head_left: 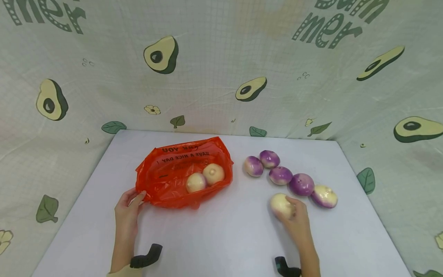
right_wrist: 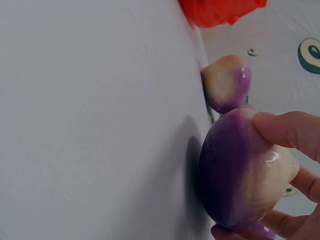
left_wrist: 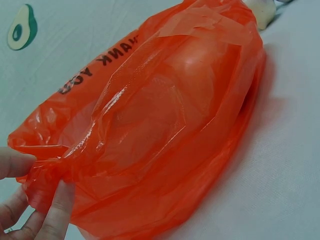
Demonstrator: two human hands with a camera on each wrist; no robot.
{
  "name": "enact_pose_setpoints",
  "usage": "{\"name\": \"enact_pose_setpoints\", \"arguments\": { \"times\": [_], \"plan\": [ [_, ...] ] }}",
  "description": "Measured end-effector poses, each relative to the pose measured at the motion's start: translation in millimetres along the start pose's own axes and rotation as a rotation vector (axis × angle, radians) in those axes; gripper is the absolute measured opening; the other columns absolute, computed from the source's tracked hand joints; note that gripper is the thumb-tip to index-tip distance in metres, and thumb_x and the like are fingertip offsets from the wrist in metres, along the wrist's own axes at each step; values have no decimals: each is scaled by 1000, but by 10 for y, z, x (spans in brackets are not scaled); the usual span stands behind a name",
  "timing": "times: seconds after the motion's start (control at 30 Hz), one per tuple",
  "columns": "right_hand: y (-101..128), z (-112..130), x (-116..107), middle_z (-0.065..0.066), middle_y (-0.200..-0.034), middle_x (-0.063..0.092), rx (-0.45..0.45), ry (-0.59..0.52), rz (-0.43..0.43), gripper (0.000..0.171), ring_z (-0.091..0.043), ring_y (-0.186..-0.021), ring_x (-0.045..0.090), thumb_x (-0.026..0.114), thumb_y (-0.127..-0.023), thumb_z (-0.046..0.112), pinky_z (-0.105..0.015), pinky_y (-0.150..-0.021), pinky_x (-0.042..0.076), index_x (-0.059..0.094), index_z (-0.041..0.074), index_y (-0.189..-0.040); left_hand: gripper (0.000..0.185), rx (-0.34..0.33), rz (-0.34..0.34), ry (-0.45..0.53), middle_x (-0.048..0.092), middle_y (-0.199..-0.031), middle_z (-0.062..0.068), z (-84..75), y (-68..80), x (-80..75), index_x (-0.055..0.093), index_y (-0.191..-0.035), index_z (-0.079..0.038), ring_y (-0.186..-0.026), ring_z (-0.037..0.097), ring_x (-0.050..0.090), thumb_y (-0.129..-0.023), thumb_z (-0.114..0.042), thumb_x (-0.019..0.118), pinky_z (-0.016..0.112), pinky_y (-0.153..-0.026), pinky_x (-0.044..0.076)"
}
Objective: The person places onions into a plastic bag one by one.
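My left hand [head_left: 129, 209] pinches the near left edge of a red plastic bag [head_left: 166, 194], which lies with its mouth spread wide. Inside the bag, toward its right end, sit two pale turnips, one [head_left: 196, 182] in front of the other [head_left: 213, 174]. The left wrist view shows fingers [left_wrist: 61, 205] and thumb bunching the thin plastic. To the right of the bag, my right hand [head_left: 295, 217] grips another turnip [right_wrist: 245, 172], cream on one side and purple on the other, just over the table. Its thumb lies on the cream part.
Several purple-and-white turnips [head_left: 281, 176] lie in a slanting row at the right back of the white table [head_left: 221, 238]. The rightmost one [head_left: 324, 196] shows mostly cream. Behind the table hangs a cloth [head_left: 207, 77] printed with avocados.
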State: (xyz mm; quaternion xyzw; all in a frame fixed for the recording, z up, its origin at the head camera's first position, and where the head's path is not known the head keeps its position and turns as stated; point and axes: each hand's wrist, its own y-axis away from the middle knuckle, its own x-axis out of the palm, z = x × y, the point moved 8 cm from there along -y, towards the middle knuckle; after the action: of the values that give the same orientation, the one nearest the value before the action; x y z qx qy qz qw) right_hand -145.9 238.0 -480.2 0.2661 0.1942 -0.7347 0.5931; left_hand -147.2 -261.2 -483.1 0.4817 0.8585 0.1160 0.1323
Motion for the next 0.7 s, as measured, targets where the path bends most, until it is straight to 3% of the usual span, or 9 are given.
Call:
{"name": "enact_pose_setpoints", "arguments": {
  "times": [0.47,0.7],
  "plan": [
    [-19,170,204,-20,-134,40,-34,-55,51,59,-34,-123,39,72,-81,19,-51,-97,38,43,3,-130,49,-5,-5,-2,49,-117,-9,-9,17,7,48,-128,-18,-98,7,54,-87,-40,61,12,-81,49],
    [-45,385,248,-18,-131,44,-135,-80,36,59,-31,-121,42,73,-79,19,-48,-94,41,46,5,-129,49,-10,-9,-6,49,-118,-9,0,11,1,48,-128,-18,-99,6,53,-86,-41,61,13,-83,49]
  ]
}}
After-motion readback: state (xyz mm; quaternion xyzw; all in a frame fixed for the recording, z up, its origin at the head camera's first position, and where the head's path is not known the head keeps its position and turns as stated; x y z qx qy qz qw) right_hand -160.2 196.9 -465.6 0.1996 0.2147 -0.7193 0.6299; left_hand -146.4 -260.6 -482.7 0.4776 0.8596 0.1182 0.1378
